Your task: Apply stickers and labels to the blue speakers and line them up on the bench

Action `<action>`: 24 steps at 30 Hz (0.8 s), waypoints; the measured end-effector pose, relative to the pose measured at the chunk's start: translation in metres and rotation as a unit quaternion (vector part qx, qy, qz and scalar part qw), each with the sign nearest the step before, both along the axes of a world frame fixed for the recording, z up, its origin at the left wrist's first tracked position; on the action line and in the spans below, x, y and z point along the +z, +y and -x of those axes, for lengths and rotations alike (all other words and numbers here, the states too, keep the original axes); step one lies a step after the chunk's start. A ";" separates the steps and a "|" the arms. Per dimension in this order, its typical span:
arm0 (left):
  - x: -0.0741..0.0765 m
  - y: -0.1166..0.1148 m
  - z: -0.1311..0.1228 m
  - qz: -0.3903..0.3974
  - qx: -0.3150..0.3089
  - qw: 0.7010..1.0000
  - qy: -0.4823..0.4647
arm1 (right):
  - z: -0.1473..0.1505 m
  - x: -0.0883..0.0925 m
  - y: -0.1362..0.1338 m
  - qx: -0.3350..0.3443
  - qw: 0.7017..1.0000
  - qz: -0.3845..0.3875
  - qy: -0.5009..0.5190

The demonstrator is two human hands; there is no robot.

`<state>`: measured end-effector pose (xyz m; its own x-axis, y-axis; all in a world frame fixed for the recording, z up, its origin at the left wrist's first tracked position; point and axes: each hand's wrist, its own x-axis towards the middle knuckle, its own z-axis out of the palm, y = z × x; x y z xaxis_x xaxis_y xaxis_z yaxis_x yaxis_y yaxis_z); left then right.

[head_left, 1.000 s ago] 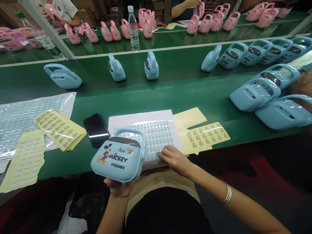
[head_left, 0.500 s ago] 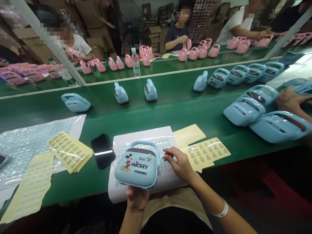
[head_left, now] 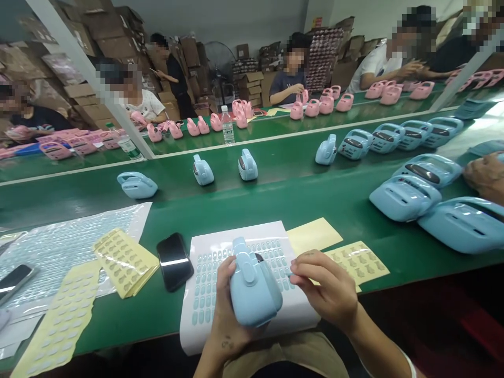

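Note:
My left hand (head_left: 227,310) is wrapped round a light blue plastic case with a carrying handle (head_left: 252,294). Its narrow side and the handle's pivot face me, while the printed front is turned out of sight. To the right of the case, my right hand (head_left: 328,286) pinches a small oval blue sticker (head_left: 289,273) between thumb and fingertips, apart from the case. Under both lies a white sheet of oval blue stickers (head_left: 205,294), partly covered by the case and my left hand.
A black phone (head_left: 175,261) and yellow sticker sheets (head_left: 125,262) lie left; another yellow sheet (head_left: 360,262) lies right. Several blue cases (head_left: 405,197) stand at right, near another person's hand (head_left: 486,176). A water bottle (head_left: 227,126) stands by the rail; people handle pink cases beyond.
My left hand has turned the case from its printed front to its narrow side. My right hand has drawn in its fingers and now holds a sticker. The head view has tilted up slightly.

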<state>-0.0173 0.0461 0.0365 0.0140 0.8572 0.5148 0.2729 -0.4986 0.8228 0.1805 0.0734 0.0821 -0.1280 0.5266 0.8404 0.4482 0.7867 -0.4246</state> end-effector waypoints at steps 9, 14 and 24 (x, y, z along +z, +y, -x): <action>0.005 0.008 0.000 -0.112 -0.078 0.982 0.131 | 0.002 0.010 0.002 -0.039 0.968 -0.202 -0.145; 0.010 0.004 0.001 -0.130 -0.108 0.970 0.174 | 0.004 0.003 0.002 -0.007 0.959 -0.255 -0.121; 0.004 0.002 0.007 -0.130 -0.119 0.963 0.205 | 0.003 0.008 0.006 0.029 0.949 -0.269 -0.161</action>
